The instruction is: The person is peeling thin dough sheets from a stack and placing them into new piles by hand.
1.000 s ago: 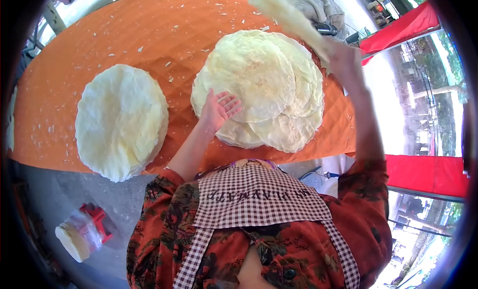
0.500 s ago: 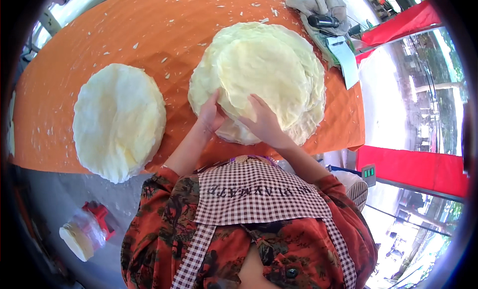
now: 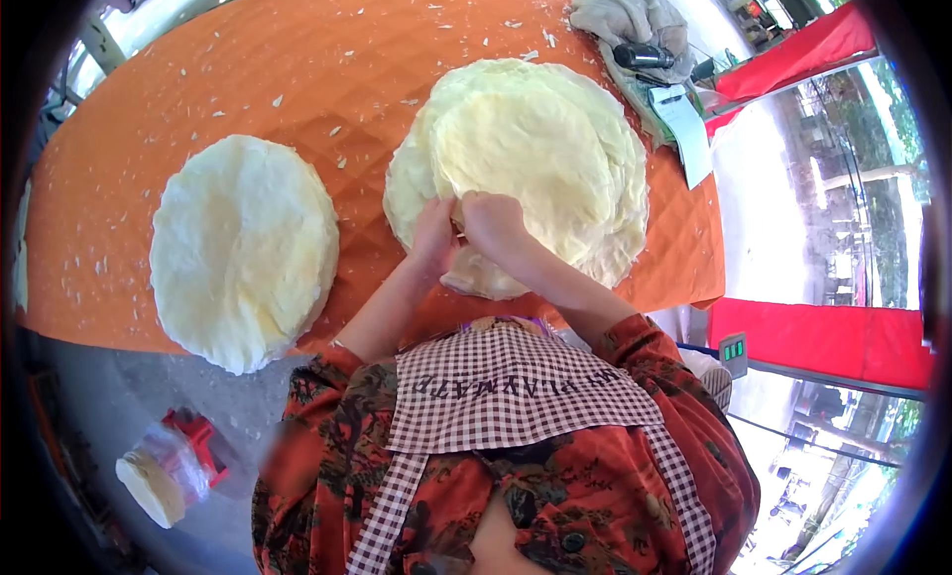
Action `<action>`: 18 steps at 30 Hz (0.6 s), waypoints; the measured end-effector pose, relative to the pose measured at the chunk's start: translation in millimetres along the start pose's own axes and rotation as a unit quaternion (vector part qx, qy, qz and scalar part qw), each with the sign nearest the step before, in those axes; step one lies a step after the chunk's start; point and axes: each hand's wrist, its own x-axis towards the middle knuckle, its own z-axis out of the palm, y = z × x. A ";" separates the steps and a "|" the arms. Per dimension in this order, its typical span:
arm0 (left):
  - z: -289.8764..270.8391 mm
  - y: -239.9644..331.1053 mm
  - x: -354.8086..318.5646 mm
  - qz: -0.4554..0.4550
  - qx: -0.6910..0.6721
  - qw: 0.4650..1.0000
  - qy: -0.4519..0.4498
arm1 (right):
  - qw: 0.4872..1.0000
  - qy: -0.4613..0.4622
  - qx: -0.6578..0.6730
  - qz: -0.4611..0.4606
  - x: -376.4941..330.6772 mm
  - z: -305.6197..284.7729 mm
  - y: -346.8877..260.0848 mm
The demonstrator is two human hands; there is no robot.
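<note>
A wide stack of thin, pale yellow round dough sheets [image 3: 585, 208] lies on the orange cloth in front of me. On top of it sits a smaller round sheet [image 3: 526, 149]. My left hand [image 3: 434, 238] and my right hand [image 3: 496, 226] meet at the near left edge of this top sheet, fingers closed on its rim. Their fingertips are partly hidden behind the knuckles. To the left is a second, whiter stack of round sheets [image 3: 243, 248], which no hand touches. Its near edge hangs over the table's front edge.
White flakes dot the orange tablecloth [image 3: 317, 69]. At the far right corner lie a grey cloth [image 3: 635, 15], a black cylindrical object [image 3: 643, 57] and a pale paper pad [image 3: 684, 134]. On the floor at lower left, a red stool [image 3: 203, 446] stands beside a plastic-wrapped pale stack [image 3: 154, 486].
My right hand has moved left, beside my left hand. Both hands have gone from spread fingers to closed ones at the top sheet's edge. The view has shifted slightly.
</note>
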 end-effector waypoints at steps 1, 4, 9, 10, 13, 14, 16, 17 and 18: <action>2.6 1.6 -2.7 0.001 -0.002 1.000 -0.002 | 0.999 -0.037 -0.014 0.003 -1.7 -0.1 -1.2; 1.3 3.2 -5.2 0.002 -0.003 1.000 -0.001 | 0.997 -0.069 0.000 0.023 -8.0 -2.5 -6.7; -6.5 -4.7 5.6 -0.026 -0.015 0.999 -0.037 | 0.996 -0.049 0.012 0.077 -6.5 -15.9 -7.0; 1.2 -0.6 2.5 -0.024 -0.016 0.999 -0.039 | 0.993 -0.071 0.020 0.088 -0.7 -19.4 -0.4; 16.2 3.9 -6.8 -0.003 -0.017 0.997 -0.074 | 0.989 -0.107 0.015 0.105 29.0 -35.4 43.3; 15.3 1.5 -6.9 0.018 0.006 0.997 -0.076 | 0.996 -0.066 0.030 0.059 40.5 -49.3 64.1; 14.5 -4.8 -5.8 0.041 0.029 0.996 -0.080 | 0.982 0.010 0.185 0.045 55.1 -98.8 99.9; 9.9 -10.7 -7.9 -0.010 0.020 0.999 -0.027 | 0.975 -0.064 0.195 0.085 59.6 -153.5 87.3; 11.0 -15.5 -9.9 -0.065 0.015 0.998 0.018 | 0.969 -0.050 0.213 0.112 52.0 -195.3 88.0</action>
